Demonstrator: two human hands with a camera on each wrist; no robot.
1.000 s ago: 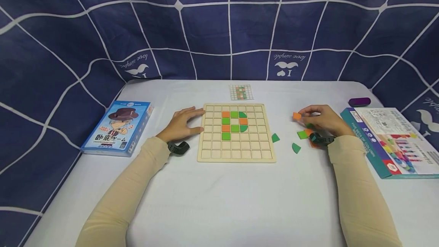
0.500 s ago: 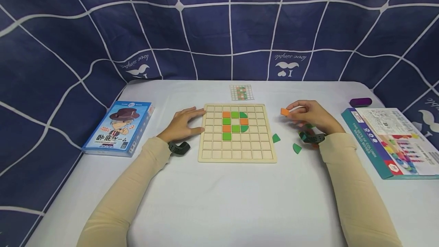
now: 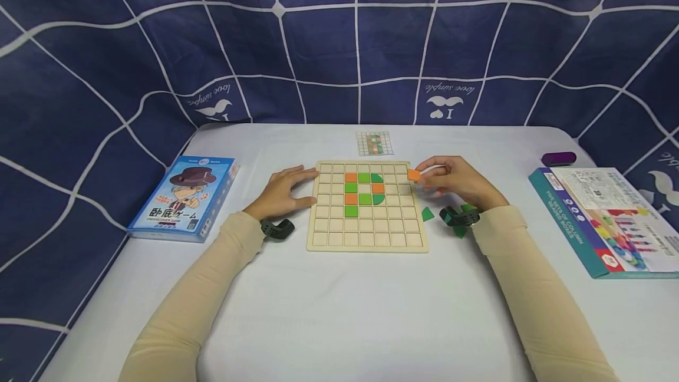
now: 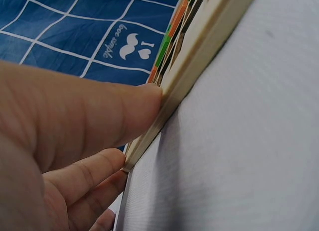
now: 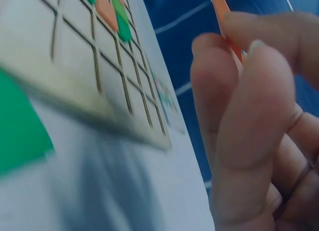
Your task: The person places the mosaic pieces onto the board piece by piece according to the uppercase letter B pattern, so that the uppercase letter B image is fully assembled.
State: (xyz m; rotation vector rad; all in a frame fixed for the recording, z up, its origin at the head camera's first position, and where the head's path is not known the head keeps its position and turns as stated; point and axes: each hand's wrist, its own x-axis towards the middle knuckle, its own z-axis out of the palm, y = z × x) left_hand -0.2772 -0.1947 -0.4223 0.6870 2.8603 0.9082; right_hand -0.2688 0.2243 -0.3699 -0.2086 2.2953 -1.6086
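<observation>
A wooden grid board (image 3: 366,234) lies flat on the white table, with orange squares, green squares and green rounded pieces set in its upper middle cells. My left hand (image 3: 282,193) touches the board's left edge with thumb and fingers spread; in the left wrist view the thumb (image 4: 99,111) rests against the wooden side. Over the board's upper right edge, my right hand (image 3: 458,181) pinches an orange square (image 3: 414,175) between thumb and fingers. The right wrist view shows that orange piece (image 5: 221,12) edge-on, held above the board (image 5: 79,99).
Behind the board lies a small pattern card (image 3: 374,143). Green pieces (image 3: 427,214) lie right of the board, some partly hidden by the right wrist. A blue box (image 3: 183,199) stands left; a teal-edged box (image 3: 610,223) and a purple object (image 3: 559,158) are at the right.
My right hand has moved left from the loose pieces to the board's right edge, carrying the orange square. The left hand has stayed at the board's left edge.
</observation>
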